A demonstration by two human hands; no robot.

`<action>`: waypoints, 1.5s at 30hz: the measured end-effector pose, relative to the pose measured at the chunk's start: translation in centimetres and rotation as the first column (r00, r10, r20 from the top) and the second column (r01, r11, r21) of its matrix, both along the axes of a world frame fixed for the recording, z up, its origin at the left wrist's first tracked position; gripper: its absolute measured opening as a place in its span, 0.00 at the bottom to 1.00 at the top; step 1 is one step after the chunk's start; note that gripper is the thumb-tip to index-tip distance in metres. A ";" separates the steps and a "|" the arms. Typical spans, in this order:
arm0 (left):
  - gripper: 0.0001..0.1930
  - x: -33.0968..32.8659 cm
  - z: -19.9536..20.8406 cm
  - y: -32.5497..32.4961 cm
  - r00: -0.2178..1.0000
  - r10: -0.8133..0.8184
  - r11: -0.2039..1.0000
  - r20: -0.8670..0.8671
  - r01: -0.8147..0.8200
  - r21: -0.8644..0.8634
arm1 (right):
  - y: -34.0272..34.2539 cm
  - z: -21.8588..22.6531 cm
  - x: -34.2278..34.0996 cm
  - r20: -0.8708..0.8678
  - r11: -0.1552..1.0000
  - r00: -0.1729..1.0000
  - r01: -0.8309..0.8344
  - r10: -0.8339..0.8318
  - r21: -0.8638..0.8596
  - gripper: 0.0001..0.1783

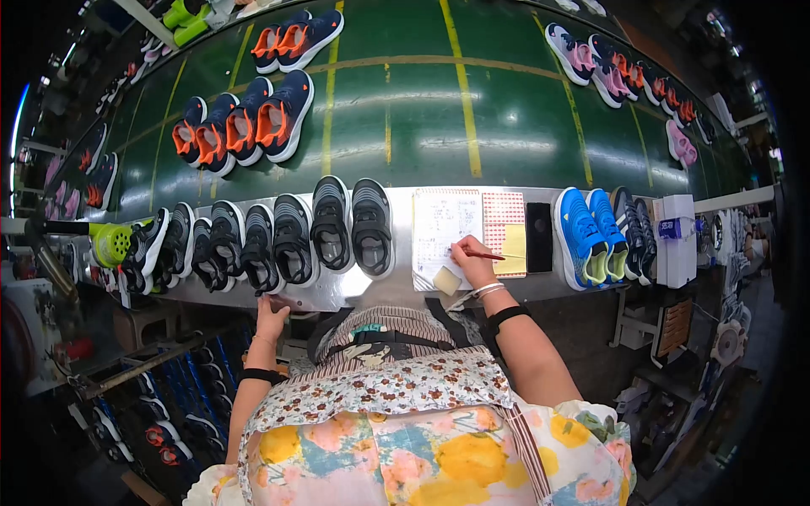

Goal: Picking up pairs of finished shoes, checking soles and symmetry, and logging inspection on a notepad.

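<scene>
My right hand (475, 263) is closed around a slim dark red pen (494, 255), over an open notebook (434, 221) with handwriting on its page. A small pale yellowish block (446, 281) lies on the notebook's lower edge, just below that hand. At the front edge of the metal ledge rests my left hand (270, 317), thumb apart from the fingers. Its fingertips reach the heel end of a black shoe (261, 250); whether they press on it I cannot tell. That shoe stands in a row with several other black shoes (330, 228) with white soles.
Right of the notebook are a red-checked sheet (504, 209), a yellow paper (511, 251), a black flat case (537, 238) and blue shoes (582, 236). White boxes (675, 253) stand farther right. Navy-and-orange shoes (285, 115) sit on the green belt (405, 118) beyond the ledge.
</scene>
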State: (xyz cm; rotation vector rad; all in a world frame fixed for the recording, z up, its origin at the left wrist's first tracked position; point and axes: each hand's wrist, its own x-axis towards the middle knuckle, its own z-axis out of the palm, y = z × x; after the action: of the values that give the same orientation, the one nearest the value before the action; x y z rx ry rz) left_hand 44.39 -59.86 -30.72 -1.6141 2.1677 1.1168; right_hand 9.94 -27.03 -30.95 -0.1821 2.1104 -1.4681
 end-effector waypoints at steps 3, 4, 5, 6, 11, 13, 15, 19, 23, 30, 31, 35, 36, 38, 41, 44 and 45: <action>0.39 0.1 0.1 0.0 1.000 0.014 1.000 -0.022 -0.014 0.022 | 0.0 -0.3 -0.1 -0.036 1.000 0.999 -0.014 0.015 0.025 0.08; 0.39 0.1 0.2 0.1 1.000 0.014 1.000 -0.022 -0.013 0.023 | 0.1 -0.6 -0.2 -0.090 0.997 0.996 -0.012 0.019 0.080 0.09; 0.39 0.0 0.3 0.2 0.999 0.015 0.999 -0.033 -0.014 0.036 | 0.3 -0.9 -0.2 -0.143 0.991 0.989 -0.006 0.025 0.135 0.09; 0.39 -0.2 0.6 0.2 0.999 0.017 0.999 -0.043 -0.015 0.047 | 0.3 -0.8 -0.3 -0.143 0.991 0.989 -0.007 0.026 0.135 0.09; 0.39 -0.8 1.3 0.5 1.000 0.010 0.999 -0.003 -0.009 0.036 | 0.5 1.2 -0.3 0.129 0.992 0.987 0.105 -0.096 -0.065 0.12; 0.39 -0.3 1.5 0.7 1.000 0.030 0.999 -0.003 -0.030 0.033 | 0.6 2.4 -0.9 0.188 0.990 0.977 0.116 -0.099 -0.080 0.11; 0.38 -0.2 1.5 0.5 0.999 -0.009 1.000 -0.039 0.010 0.024 | 0.6 3.3 -1.4 0.194 0.968 0.965 0.204 -0.174 -0.145 0.10; 0.38 -0.3 2.2 0.0 0.998 -0.029 0.998 -0.059 0.032 0.060 | 0.8 3.8 -2.3 -0.636 0.981 0.755 -0.050 0.162 0.189 0.09; 0.36 -0.7 3.2 0.2 0.996 -0.032 0.989 -0.080 0.043 0.144 | 1.7 4.0 -2.5 -0.677 0.732 0.510 0.127 0.531 0.669 0.18; 0.19 0.9 4.9 -2.9 0.968 0.099 0.993 -0.230 -0.080 0.090 | -5.8 7.8 4.1 -0.691 0.909 0.605 -0.152 0.396 0.389 0.26; 0.13 0.5 6.2 -2.9 0.985 -0.009 0.993 -0.172 -0.012 -0.119 | -7.3 8.4 5.1 -0.649 0.901 0.628 -0.244 0.429 0.360 0.24; 0.15 -0.3 7.5 -4.7 0.963 -0.178 0.759 -0.201 0.005 -0.651 | -11.6 8.8 8.3 -0.638 0.884 0.620 -0.237 0.457 0.403 0.22; 0.18 -0.9 8.2 -5.3 0.976 -0.166 0.720 -0.143 0.021 -0.693 | -12.2 8.5 8.5 -0.581 0.896 0.694 -0.234 0.425 0.377 0.22; 0.27 -0.6 8.3 -6.9 0.991 -0.125 0.720 -0.047 0.058 -0.691 | -13.2 8.7 8.9 -0.571 0.905 0.718 -0.209 0.399 0.371 0.21; 0.31 -0.5 7.1 -9.6 0.987 0.029 0.726 -0.156 -0.127 -0.676 | -14.4 9.2 10.1 -0.643 0.911 0.663 -0.157 0.384 0.382 0.21; 0.31 -1.0 5.5 -12.6 0.862 0.389 0.705 -0.326 -0.506 -0.498 | -16.8 11.1 11.1 -0.702 0.918 0.598 -0.171 0.386 0.358 0.22; 0.31 -0.9 4.5 -13.7 0.860 0.388 0.706 -0.330 -0.508 -0.493 | -17.9 11.8 11.7 -0.692 0.917 0.603 -0.227 0.396 0.327 0.22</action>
State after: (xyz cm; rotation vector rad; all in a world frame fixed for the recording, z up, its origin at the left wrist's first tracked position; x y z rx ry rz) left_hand 43.54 -73.59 -26.25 -2.5092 2.4667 0.7884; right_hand 21.62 -44.94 -19.15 -1.2144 2.6475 -1.0157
